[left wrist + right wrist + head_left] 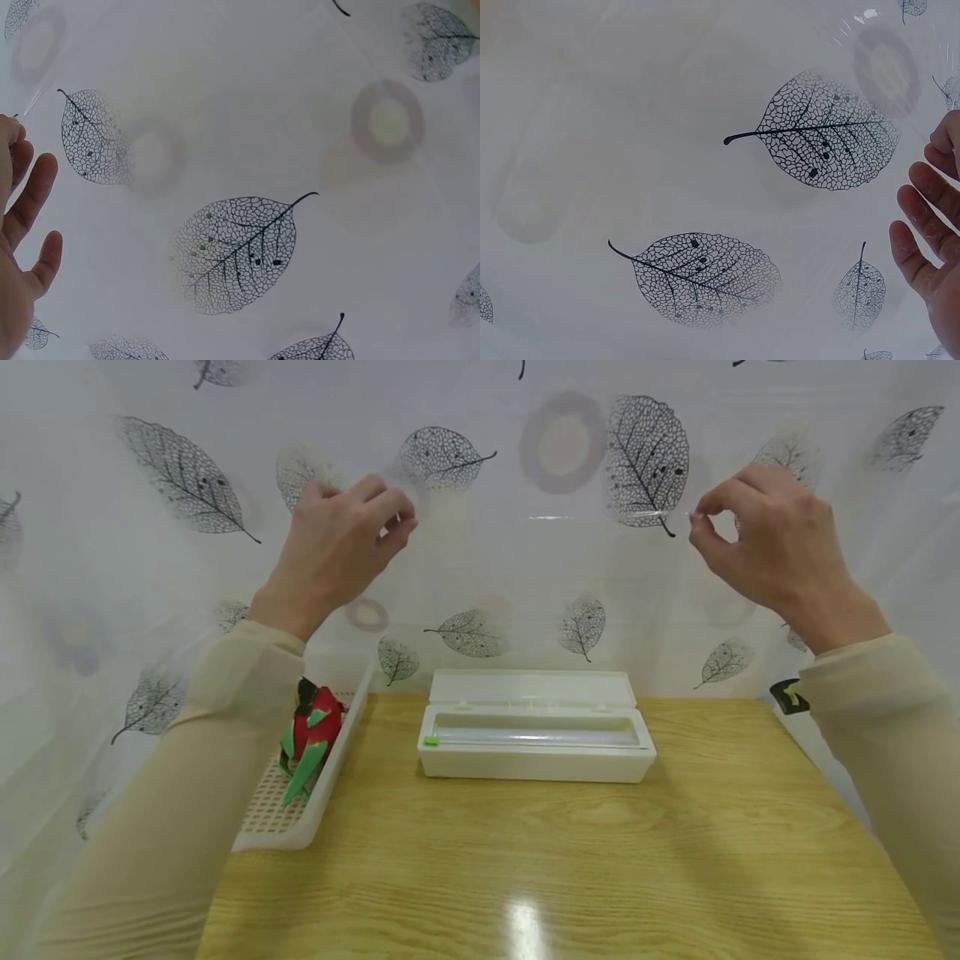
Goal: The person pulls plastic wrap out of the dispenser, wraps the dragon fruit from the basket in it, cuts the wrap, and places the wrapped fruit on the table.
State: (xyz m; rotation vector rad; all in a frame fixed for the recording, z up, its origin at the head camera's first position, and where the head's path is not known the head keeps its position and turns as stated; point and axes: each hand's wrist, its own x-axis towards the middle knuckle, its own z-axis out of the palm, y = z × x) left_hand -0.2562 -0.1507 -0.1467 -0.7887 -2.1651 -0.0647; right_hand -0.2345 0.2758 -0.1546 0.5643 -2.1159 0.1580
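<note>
A clear sheet of cling film (551, 517) is stretched between two raised hands, showing mainly as thin glints. My left hand (348, 531) pinches one end between thumb and forefinger. At the other end my right hand (772, 531) pinches the film, its thumb and forefinger forming a ring. The left wrist view shows a film edge (31, 101) running up from the fingertips. Below the hands, a white dispenser box (536, 766) sits on the table with its lid raised. Inside it lies a roll of film (532, 737); a small green tab (431, 741) marks its left front corner.
On the left, a white perforated basket (303, 835) holds a red and green dragon fruit (315, 731). A pale object with a black and yellow end (789, 697) lies by the right sleeve. Behind the wood-grain table (570, 860) hangs a leaf-printed curtain (495, 568).
</note>
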